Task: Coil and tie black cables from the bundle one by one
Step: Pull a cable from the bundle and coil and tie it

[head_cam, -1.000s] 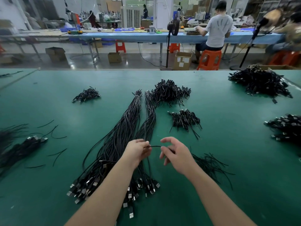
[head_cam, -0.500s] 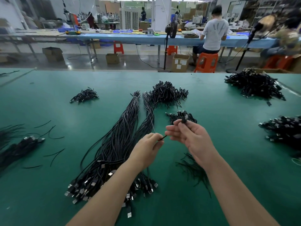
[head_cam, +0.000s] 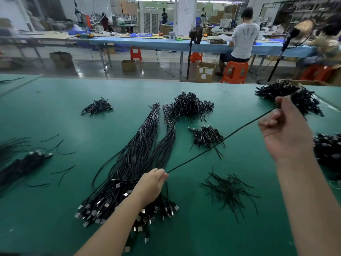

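A plain green worktop (head_cam: 184, 233) is seen. The cable bundle (head_cam: 140, 154) is coloured black, with silver plug ends. Orange stools (head_cam: 234, 72) and a light blue bench (head_cam: 147, 42) are shown behind.

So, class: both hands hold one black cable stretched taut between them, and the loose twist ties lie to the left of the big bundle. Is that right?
Not quite. The head view shows the twist ties right of the bundle. The left hand and right hand do hold one taut cable.
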Action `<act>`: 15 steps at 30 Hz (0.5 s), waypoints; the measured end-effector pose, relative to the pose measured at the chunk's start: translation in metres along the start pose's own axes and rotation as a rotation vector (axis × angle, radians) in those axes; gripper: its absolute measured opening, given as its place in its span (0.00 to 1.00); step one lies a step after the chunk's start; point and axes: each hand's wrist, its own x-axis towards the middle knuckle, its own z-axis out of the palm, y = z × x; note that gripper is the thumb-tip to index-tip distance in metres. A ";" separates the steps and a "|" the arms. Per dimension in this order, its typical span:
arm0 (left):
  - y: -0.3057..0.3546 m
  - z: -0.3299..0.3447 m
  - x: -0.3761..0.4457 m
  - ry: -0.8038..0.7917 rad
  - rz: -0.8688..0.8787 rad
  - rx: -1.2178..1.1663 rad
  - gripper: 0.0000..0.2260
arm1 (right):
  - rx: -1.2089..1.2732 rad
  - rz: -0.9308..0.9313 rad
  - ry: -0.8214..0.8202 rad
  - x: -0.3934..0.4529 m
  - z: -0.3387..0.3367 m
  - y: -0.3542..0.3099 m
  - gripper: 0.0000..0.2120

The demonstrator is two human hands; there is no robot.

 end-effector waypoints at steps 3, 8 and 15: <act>0.002 -0.008 -0.001 -0.099 -0.046 0.066 0.13 | -0.235 0.034 0.048 0.005 -0.007 -0.005 0.11; 0.035 -0.019 -0.002 -0.377 -0.029 0.200 0.37 | -0.691 0.204 -0.106 -0.014 0.005 0.019 0.16; 0.125 -0.037 -0.004 -0.191 0.106 -0.634 0.16 | -0.819 0.364 -0.354 -0.042 0.027 0.068 0.09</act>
